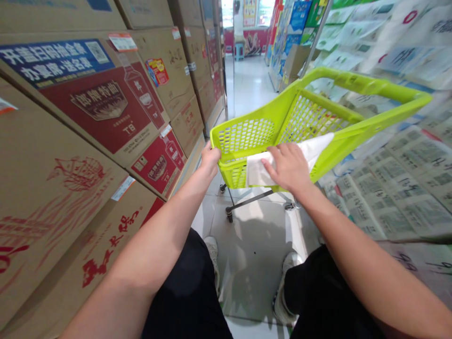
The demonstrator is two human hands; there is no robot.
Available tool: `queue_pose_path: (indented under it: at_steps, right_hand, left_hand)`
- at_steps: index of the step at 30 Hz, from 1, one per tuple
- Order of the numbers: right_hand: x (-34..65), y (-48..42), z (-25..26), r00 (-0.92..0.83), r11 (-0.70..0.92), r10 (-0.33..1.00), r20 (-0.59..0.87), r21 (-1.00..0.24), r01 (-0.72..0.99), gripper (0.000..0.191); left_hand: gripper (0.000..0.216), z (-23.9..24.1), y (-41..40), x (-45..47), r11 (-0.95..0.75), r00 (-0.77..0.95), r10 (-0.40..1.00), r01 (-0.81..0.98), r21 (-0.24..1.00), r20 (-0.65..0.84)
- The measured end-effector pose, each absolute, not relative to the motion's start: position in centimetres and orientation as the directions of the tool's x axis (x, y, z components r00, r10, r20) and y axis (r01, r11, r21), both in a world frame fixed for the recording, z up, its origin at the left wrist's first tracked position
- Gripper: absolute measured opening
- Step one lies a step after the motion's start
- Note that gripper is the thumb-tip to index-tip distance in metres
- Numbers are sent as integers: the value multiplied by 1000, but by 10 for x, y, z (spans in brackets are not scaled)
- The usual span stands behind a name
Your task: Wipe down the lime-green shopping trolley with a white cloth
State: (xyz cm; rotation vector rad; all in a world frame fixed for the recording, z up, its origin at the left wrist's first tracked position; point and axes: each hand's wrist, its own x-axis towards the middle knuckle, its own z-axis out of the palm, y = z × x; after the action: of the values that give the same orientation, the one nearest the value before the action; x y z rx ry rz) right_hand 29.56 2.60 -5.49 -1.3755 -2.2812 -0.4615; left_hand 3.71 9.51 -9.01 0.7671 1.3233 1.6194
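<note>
A lime-green plastic shopping cart (252, 134) with perforated walls stands at an angle in front of me. My left hand (211, 157) is closed around the cart's near left corner. A white cloth (256, 170) lies over the cart's near upper rim and hangs down its outer side. My right hand (288, 165) presses on this cloth, fingers bent over the rim and thumb on the outer face. Its fingertips point toward the inside of the basket. Below the basket, a dark metal frame with wheels (229, 214) rests on the floor.
Stacked cardboard cartons (106, 108) rise close on my left. Packs in pale plastic wrapping (384, 188) are piled on the right, close to the cart. The tiled floor (250, 259) runs ahead along the aisle to a blue stool (239, 51). My shoes (285, 287) are behind the cart wheels.
</note>
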Motion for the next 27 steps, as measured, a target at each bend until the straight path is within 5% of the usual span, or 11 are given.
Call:
queue_pose_path:
  at_steps: [6, 12, 15, 23, 27]
  right_hand:
    - [358, 54, -46, -197, 235, 749, 633, 23, 972, 57]
    - [269, 9, -61, -535, 601, 687, 491, 29, 799, 68]
    - [254, 4, -62, -579, 657, 657, 482, 10, 754, 65]
    - [349, 61, -52, -194, 266, 739, 646, -15, 964, 52]
    - [314, 45, -64, -273, 313, 716, 643, 54, 948, 48]
  left_hand:
    - [31, -92, 95, 37, -89, -434, 901, -238, 967, -24]
    - [28, -96, 93, 46, -156, -465, 885, -254, 955, 21]
    - [29, -96, 94, 40, -134, -449, 893, -226, 965, 19]
    - [28, -106, 96, 34, -153, -420, 901, -70, 986, 110]
    - [26, -109, 92, 47, -205, -464, 870, -40, 978, 164]
